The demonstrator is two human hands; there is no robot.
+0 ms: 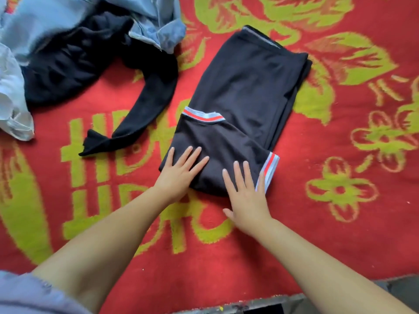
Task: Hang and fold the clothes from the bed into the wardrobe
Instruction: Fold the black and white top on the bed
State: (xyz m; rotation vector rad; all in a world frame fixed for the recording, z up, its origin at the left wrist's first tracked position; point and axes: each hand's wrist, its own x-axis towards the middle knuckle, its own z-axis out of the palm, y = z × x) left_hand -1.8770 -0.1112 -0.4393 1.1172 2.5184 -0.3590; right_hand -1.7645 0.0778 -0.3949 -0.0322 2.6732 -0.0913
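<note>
A black shirt with grey and orange striped cuffs (244, 96) lies folded into a long strip on the red and green bedspread (340, 223). My left hand (179, 175) presses flat on its near left corner, fingers straight and spread. My right hand (247, 198) lies flat on the near edge beside the striped cuff (269, 171), fingers straight. A second striped band (201, 115) crosses the shirt's middle.
At the far left sits a heap of clothes: a black long-sleeved garment (90, 71) with one sleeve trailing toward me, light blue denim (156, 23), and a white piece (11, 105). The bed's near edge (283, 300) shows at the bottom.
</note>
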